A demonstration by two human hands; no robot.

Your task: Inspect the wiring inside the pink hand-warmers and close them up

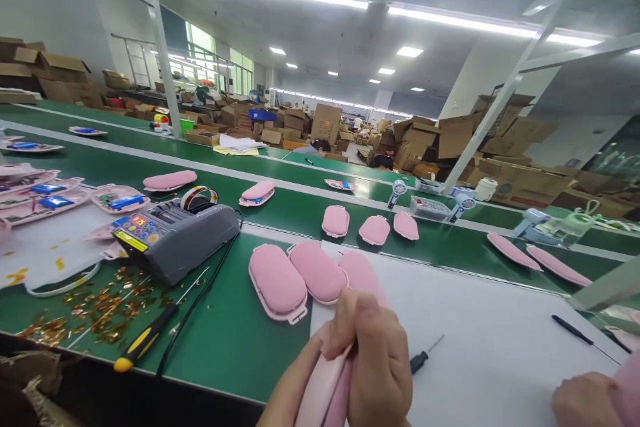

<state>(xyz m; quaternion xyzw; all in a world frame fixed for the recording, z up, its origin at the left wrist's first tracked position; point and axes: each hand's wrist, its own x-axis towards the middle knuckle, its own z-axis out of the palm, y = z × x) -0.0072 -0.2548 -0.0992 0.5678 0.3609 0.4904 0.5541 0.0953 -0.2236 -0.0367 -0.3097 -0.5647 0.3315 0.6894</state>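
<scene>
Between my two hands, at the bottom centre, is a pink oval case (321,383) held on edge, with a seam running between its two halves. My left hand (295,380) wraps its left side and my right hand (377,363) grips its right side, fingers bent over the top end. Just beyond them lie pink cases: one (277,280) on the green table, another (319,271) beside it, and a third (363,273) partly hidden behind my right hand. A black-handled screwdriver (420,361) lies on the white sheet (480,340), right of my right hand.
A grey tape dispenser (185,233) stands left, with a yellow-black screwdriver (145,340) and amber scraps (110,303) before it. Open pink shells with blue parts (120,200) lie far left. Another person's hand (585,400) holds something pink at lower right. More cases (374,230) lie beyond.
</scene>
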